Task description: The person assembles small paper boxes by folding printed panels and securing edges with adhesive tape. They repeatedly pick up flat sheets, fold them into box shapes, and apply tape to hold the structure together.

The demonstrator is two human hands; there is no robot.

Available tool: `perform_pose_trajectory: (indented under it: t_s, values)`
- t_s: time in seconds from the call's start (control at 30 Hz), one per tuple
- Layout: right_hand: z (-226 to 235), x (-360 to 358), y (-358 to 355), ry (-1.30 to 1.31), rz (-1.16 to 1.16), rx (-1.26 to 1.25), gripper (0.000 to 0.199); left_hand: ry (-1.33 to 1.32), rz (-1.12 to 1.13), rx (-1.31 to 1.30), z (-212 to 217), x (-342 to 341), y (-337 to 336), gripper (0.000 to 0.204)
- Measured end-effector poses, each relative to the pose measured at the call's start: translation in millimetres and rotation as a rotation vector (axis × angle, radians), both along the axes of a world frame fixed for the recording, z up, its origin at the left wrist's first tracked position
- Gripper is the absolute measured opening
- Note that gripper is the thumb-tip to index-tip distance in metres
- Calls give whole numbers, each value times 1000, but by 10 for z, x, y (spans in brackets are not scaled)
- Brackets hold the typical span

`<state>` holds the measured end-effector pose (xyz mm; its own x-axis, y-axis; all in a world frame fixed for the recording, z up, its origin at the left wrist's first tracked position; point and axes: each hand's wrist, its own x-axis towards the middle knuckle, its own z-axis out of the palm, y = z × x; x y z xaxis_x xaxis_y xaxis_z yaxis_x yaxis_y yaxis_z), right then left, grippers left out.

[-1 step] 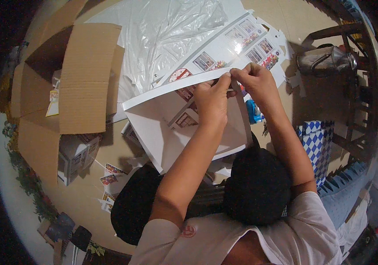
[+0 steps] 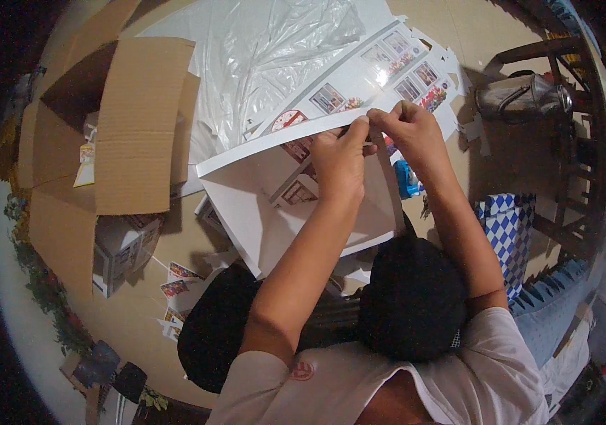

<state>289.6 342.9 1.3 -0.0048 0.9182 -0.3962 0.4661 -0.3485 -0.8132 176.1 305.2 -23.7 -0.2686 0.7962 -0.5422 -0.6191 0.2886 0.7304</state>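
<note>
A white open cardboard box (image 2: 236,202) stands tilted in front of my knees, its hollow side facing me. Parts of its inside show printed window pictures. At the far right corner of its rim, my left hand (image 2: 342,156) is closed, thumb and fingers pinching the folded edge. Right beside it my right hand (image 2: 410,134) pinches the same corner, fingertips together. The two hands nearly touch. Whatever small piece may lie between the fingertips is hidden. Beyond the hands lies a flat printed white sheet (image 2: 345,78) with window and flower pictures.
A large brown carton (image 2: 136,127) stands open at the left, with a printed white box (image 2: 122,251) beside it. Clear plastic sheeting (image 2: 260,64) spreads at the back. Paper scraps (image 2: 183,283) litter the floor. To the right are a blue object (image 2: 408,179), a checked bag (image 2: 508,234) and a metal can (image 2: 519,98).
</note>
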Motion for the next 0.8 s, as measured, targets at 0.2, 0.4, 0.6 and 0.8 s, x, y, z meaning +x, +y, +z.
perform_pose_trajectory:
  t_s: [0.2, 0.4, 0.6, 0.8]
  values:
    - [-59, 35, 16, 8, 26, 43, 36, -84, 8, -12, 59, -27, 2, 23]
    - [-188, 70, 14, 109, 45, 65, 31, -5, 8, 51, 36, -1, -4, 31]
    - [-272, 287, -204, 155, 185, -12, 36, 135, 7, 45, 2, 49, 41, 35]
    - [-36, 347, -306, 232, 162, -12, 46, 31, -95, -66, 89, -79, -166, 26]
